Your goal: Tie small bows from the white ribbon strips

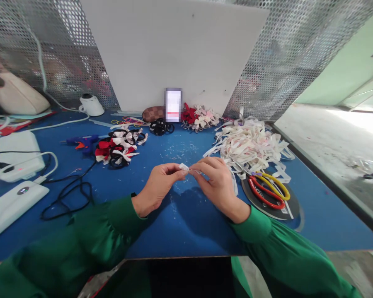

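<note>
Over the middle of the blue table, my left hand point(161, 184) pinches a small white ribbon piece point(183, 167) between thumb and fingertips. My right hand point(216, 182) is closed on the other end of the same ribbon, its fingertips almost meeting the left ones. The piece looks folded or looped, but fingers hide part of it. Right of my right hand, a heap of white ribbon strips point(251, 140) lies loose. Scissors with one red and one yellow handle point(269, 190) rest on a dark round disc point(286, 209) in front of that heap.
Hair ties with red and white bows point(119, 147) lie at left, beside a blue glue gun point(82, 142). Black bands point(160, 127), a phone point(173, 105) and more bows point(202, 118) stand at the back. White power banks point(15, 207) and a black cable point(65, 198) occupy the left.
</note>
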The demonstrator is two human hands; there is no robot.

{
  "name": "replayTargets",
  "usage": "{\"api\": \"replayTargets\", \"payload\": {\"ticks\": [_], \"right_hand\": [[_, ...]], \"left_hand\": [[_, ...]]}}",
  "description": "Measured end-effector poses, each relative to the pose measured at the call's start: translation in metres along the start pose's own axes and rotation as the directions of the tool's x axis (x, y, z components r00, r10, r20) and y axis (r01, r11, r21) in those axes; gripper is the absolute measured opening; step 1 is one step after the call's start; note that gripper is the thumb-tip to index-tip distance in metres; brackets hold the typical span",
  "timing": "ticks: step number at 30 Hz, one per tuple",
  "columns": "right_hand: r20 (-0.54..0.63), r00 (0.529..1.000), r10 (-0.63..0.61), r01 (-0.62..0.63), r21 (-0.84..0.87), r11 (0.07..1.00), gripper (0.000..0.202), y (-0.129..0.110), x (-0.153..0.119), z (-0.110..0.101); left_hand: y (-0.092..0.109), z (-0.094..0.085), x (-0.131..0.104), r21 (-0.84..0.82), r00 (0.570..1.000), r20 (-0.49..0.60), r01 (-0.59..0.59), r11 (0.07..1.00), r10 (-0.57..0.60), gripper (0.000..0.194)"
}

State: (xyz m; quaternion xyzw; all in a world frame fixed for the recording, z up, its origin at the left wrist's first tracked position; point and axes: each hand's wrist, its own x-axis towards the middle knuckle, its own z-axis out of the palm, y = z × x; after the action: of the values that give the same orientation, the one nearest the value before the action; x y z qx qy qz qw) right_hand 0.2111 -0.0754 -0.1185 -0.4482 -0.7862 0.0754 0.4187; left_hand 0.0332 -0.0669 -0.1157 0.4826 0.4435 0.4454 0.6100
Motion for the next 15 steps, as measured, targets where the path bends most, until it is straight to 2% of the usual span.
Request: {"api": "replayTargets", "payload": {"ticks": [3,7,12,15], "right_hand": [[-0.073,0.994,0.084,-0.071,0.159,0.985,0.01,-0.0008,-0.0015,0.0032],[-0.065,0.964,0.256,-0.204,0.433,0.878,0.007,-0.0031,-0.0032,0.0094],[-0.061,0.956,0.288,-0.227,0.472,0.852,0.009,-0.0049,-0.0022,0.0092],[-0.014,0.963,0.268,-0.23,0.473,0.851,0.009,-0.0043,-0.0013,0.0079]], "left_hand": [[-0.0017,-0.0001,-0.0003,-0.102,0.99,0.111,0.094,0.99,-0.082,0.028],[-0.0051,-0.0006,-0.0001,-0.168,0.968,0.216,0.168,0.971,-0.129,0.026],[-0.0071,0.0006,0.0003,-0.102,0.972,0.202,0.14,0.985,-0.117,0.027],[-0.006,0.0002,0.0006,-0.017,0.993,0.12,0.026,1.0,-0.024,0.024]]}}
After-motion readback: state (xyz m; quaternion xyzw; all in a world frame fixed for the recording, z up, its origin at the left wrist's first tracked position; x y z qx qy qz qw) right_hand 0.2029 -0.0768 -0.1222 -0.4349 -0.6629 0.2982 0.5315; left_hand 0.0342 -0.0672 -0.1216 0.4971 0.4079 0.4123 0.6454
